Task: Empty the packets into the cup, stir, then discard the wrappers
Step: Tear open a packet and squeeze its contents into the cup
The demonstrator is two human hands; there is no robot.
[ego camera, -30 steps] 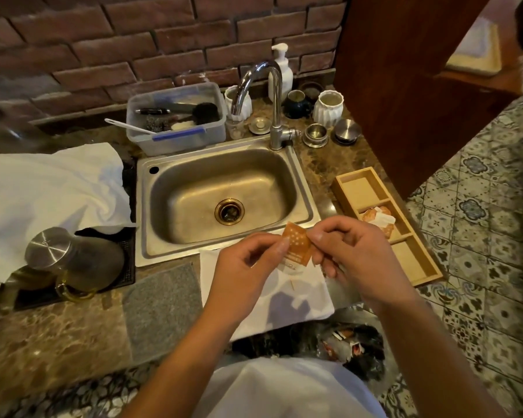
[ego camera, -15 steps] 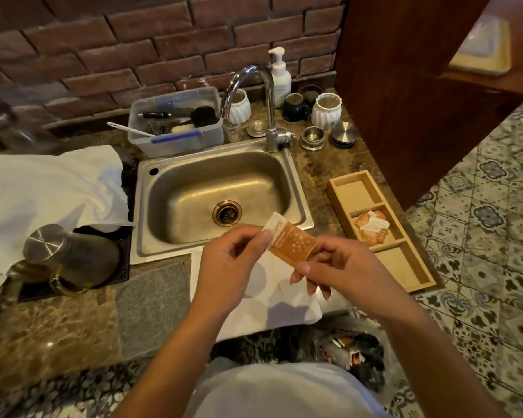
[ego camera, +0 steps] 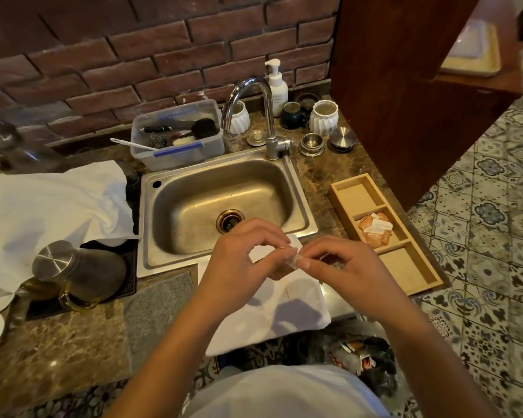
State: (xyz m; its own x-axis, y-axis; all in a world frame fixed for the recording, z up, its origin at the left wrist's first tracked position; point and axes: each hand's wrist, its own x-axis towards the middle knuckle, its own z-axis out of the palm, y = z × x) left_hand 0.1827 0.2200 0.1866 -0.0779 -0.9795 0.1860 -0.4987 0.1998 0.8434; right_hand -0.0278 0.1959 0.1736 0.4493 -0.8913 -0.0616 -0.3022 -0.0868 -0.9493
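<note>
Both hands meet over the white cloth (ego camera: 299,306) at the sink's front edge. My left hand (ego camera: 242,260) and my right hand (ego camera: 341,273) pinch one small orange packet (ego camera: 280,271) between their fingertips; only its lower corner and pale top edge show. More orange and white packets (ego camera: 375,229) lie in the middle compartment of a wooden tray (ego camera: 417,273) to the right. White ribbed cups (ego camera: 323,117) and a dark cup (ego camera: 293,116) stand behind the tap. A dark bag with discarded wrappers (ego camera: 360,362) sits on the floor below the counter.
The steel sink (ego camera: 218,203) and tap (ego camera: 263,116) lie straight ahead. A plastic tub of utensils (ego camera: 178,140) is behind it, a white towel (ego camera: 49,206) and a lidded glass jug (ego camera: 73,273) to the left, a grey mat (ego camera: 154,309) on the counter, a wooden cabinet (ego camera: 405,86) to the right.
The packet has been lowered and turned edge-on, so my fingers now cover most of it. Both hands have drawn closer together, fingertips meeting at its top edge.
</note>
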